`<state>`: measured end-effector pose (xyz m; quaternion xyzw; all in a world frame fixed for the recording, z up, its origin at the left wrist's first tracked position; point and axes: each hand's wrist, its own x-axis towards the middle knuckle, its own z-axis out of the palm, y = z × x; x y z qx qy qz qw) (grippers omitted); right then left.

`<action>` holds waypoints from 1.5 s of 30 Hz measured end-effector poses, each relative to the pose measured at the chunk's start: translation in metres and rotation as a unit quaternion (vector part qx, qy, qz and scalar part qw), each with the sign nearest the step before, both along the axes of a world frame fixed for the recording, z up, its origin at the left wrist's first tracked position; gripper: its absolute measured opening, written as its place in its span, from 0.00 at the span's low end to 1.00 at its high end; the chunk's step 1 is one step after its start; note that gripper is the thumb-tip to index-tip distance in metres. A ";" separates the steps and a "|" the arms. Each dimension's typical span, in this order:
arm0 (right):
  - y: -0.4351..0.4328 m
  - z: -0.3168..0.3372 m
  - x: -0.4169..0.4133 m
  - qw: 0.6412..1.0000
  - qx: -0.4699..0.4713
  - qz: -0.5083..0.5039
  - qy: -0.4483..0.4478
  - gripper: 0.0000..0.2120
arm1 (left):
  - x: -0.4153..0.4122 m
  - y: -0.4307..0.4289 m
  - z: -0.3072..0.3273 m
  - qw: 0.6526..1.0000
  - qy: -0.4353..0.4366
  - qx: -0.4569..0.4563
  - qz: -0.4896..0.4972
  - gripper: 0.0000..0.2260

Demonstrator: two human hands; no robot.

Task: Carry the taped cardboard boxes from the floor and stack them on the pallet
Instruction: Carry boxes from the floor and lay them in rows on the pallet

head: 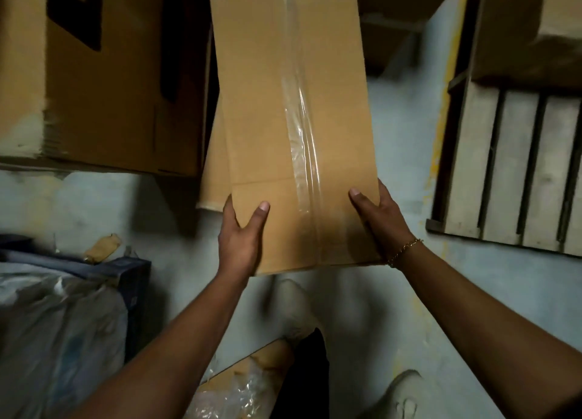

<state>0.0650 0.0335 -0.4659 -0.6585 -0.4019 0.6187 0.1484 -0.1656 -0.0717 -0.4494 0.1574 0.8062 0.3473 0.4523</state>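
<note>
A long brown cardboard box (pixel 271 103) with clear tape along its middle seam is held up off the floor in front of me. My left hand (pixel 242 239) grips its near left corner, thumb on top. My right hand (pixel 378 217), with a gold bracelet at the wrist, grips the near right corner, thumb on the top face. A wooden slatted pallet (pixel 510 166) lies on the floor at the right, with a brown box (pixel 532 31) standing on its far part.
Large brown boxes (pixel 104 72) with black print stand at the upper left. Another box (pixel 214 173) sits low behind the held one. Plastic-wrapped bundles (pixel 53 330) and a dark blue box (pixel 132 277) fill the lower left. My shoes (pixel 293 308) stand on the pale floor beside loose cardboard and plastic (pixel 239 384).
</note>
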 end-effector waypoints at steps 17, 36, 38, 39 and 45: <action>-0.120 0.058 0.412 0.993 -0.009 -0.108 -0.050 0.28 | 0.390 -0.048 0.059 0.990 -0.018 -0.014 -0.137 0.27; -0.125 0.022 0.738 0.984 -0.028 -0.148 -0.099 0.26 | 0.714 -0.018 0.009 0.977 -0.053 -0.042 -0.201 0.26; -0.120 0.009 0.753 0.984 -0.037 -0.149 -0.095 0.27 | 0.728 -0.014 -0.005 0.975 -0.051 -0.054 -0.208 0.26; -0.119 0.002 0.760 0.984 -0.043 -0.149 -0.092 0.27 | 0.734 -0.013 -0.012 0.975 -0.048 -0.061 -0.210 0.26; -0.107 -0.035 0.787 0.979 -0.062 -0.180 -0.068 0.28 | 0.764 0.002 -0.051 0.969 -0.038 -0.097 -0.223 0.27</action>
